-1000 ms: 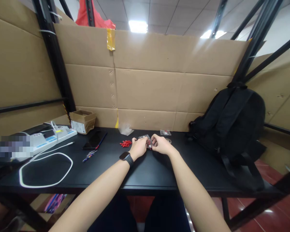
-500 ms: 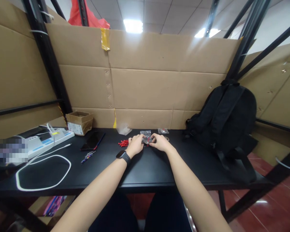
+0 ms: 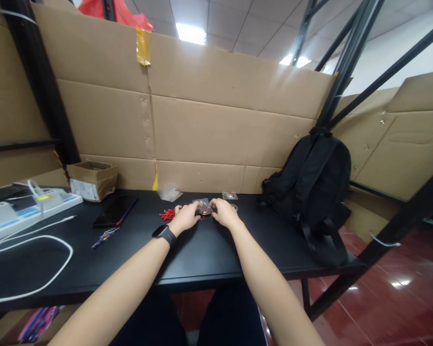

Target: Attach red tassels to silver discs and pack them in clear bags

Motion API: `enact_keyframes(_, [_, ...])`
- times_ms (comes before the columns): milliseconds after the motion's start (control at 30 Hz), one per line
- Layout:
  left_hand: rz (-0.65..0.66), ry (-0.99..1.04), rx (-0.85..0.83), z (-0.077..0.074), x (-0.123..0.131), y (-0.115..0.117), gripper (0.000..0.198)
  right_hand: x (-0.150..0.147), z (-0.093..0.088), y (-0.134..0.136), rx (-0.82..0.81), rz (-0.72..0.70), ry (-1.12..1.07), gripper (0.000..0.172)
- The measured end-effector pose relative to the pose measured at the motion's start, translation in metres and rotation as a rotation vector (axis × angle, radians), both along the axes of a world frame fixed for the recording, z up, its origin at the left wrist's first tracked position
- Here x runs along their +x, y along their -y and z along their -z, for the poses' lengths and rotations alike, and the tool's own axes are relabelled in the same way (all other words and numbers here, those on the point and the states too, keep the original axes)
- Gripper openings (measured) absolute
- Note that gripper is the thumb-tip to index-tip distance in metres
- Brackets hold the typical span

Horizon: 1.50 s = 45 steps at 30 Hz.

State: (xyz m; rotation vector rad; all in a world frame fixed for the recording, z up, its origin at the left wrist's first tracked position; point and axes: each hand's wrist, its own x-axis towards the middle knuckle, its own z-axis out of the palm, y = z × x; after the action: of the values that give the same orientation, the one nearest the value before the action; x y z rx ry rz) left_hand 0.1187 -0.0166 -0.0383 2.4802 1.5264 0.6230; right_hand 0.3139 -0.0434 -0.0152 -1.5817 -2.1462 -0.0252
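Fingers of the left hand and of the right hand are closed from either side on a small clear packet. The packet is held just above the black bench, near its far edge and close to the cardboard wall. The view is too small to show how firm each pinch is or what the packet contains.

The main risk is that the slick film slips out of the pinch. Both hands work at full reach, so fine control looks weak. If the film gives way suddenly, any small contents could scatter over the dark bench and be hard to find.

A loose heap of small red pieces lies just beside the left hand. A sideways drag of the wrist, which wears a black watch, could sweep them apart or mix them with spilled contents.

A second small packet and a crumpled clear bag lie near the wall behind the hands. Either one could be nudged or picked up by mistake.

The black backpack leans at the right end, well apart from the hands. A phone and keys lie off to the left. Neither seems likely to get in the way unless pieces roll that far.
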Motion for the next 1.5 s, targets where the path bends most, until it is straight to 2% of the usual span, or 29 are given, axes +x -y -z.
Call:
enact_keyframes(133, [0.028, -0.014, -0.011, -0.001, -0.002, -0.001, 0.042, 0.0, 0.003, -0.003, -0.028, -0.108, -0.075, 0.02])
enact_keyframes(400, [0.067, 0.043, -0.023, -0.001, -0.004, -0.002, 0.045, -0.003, 0.009, -0.008, -0.05, -0.038, -0.116, 0.033])
enact_keyframes(533, [0.079, 0.051, -0.001, -0.001, -0.003, -0.002, 0.045, -0.01, 0.009, -0.006, -0.061, 0.037, -0.053, 0.036])
enact_keyframes(800, [0.081, 0.046, 0.006, -0.003, -0.002, -0.001, 0.049, -0.033, 0.007, -0.005, 0.032, 0.228, 0.114, 0.047])
enact_keyframes(900, [0.083, 0.046, 0.005, -0.003, -0.004, -0.002, 0.051, -0.03, 0.008, -0.007, -0.001, 0.189, 0.017, 0.047])
enact_keyframes(1000, [0.088, 0.045, -0.013, -0.004, -0.006, -0.003, 0.053, -0.017, 0.011, -0.01, -0.073, 0.061, -0.157, 0.035])
enact_keyframes(1100, [0.104, 0.043, -0.018, -0.005, -0.007, -0.003, 0.053, -0.006, 0.015, -0.013, -0.099, 0.009, -0.256, 0.028])
enact_keyframes(1333, [0.191, 0.049, 0.022, -0.005, -0.006, -0.004, 0.059, -0.016, 0.014, -0.011, -0.093, 0.063, -0.218, 0.032])
enact_keyframes(1500, [0.296, 0.135, 0.042, -0.002, -0.009, -0.008, 0.066, -0.023, 0.011, -0.007, -0.078, 0.144, -0.15, 0.038])
